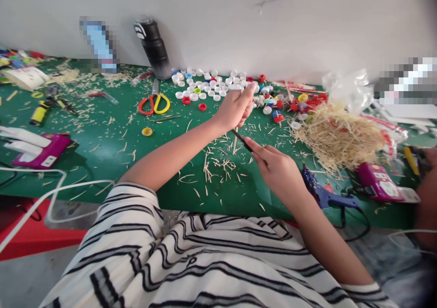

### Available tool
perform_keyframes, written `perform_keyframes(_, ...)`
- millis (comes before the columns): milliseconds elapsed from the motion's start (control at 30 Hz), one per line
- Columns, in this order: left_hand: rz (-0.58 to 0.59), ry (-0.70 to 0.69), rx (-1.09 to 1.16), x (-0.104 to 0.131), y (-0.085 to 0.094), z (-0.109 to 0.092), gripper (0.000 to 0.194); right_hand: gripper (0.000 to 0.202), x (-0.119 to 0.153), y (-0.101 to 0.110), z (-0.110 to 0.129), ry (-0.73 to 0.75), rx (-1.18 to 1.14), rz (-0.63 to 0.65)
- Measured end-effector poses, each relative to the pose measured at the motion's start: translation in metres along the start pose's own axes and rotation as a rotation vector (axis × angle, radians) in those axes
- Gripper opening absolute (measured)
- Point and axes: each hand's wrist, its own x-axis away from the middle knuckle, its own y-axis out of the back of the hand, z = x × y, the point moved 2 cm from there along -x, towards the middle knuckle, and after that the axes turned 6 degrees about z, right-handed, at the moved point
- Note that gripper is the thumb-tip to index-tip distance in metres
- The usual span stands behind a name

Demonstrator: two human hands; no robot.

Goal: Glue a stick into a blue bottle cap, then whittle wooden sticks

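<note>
My left hand (235, 105) is closed around a thin pale wooden stick (235, 145), which slants down toward the green tabletop (177, 157). My right hand (276, 166) grips a narrow dark knife (243, 140), its far end against the stick just below my left fist. Most of the blade is too dark and small to make out. Curled wood shavings (218, 164) lie under and around the stick. Beyond my left hand spread many white bottle caps (211, 84), with a few red ones among them.
Scissors (154, 100) and a black bottle (153, 48) stand or lie at the back left. To the right are a heap of shavings (337, 135), a blue glue gun (324, 194) and a magenta box (378, 182). A white cable (54, 185) crosses at left; another person's arm (426, 198) shows far right.
</note>
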Motion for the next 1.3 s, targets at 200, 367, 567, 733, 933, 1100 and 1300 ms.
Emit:
perform_keyframes(200, 0.029, 0.0, -0.012, 0.003, -0.005, -0.008, 0.06, 0.051, 0.011, -0.006, -0.001, -0.014, -0.037, -0.04)
perform_keyframes(367, 0.053, -0.029, -0.081, 0.006, -0.006, -0.011, 0.063, 0.052, 0.017, -0.011, -0.002, -0.016, -0.052, -0.035)
perform_keyframes(567, -0.082, -0.098, -0.181, 0.01, -0.013, -0.011, 0.064, 0.051, 0.015, -0.004, 0.004, -0.026, 0.01, -0.04)
perform_keyframes(733, -0.085, -0.096, -0.214, 0.008, -0.012, -0.006, 0.063, 0.051, 0.003, 0.0, 0.01, -0.044, 0.115, -0.009)
perform_keyframes(933, -0.071, -0.084, -0.143, 0.006, -0.009, -0.003, 0.061, 0.051, 0.0, 0.0, 0.009, -0.05, 0.081, 0.006)
perform_keyframes(1100, 0.032, -0.068, -0.072, 0.002, -0.005, 0.003, 0.06, 0.05, 0.008, -0.003, 0.007, -0.039, 0.003, -0.008)
perform_keyframes(1300, 0.128, -0.127, -0.19, 0.003, -0.007, 0.005, 0.064, 0.05, 0.017, -0.008, 0.005, -0.042, -0.043, -0.041)
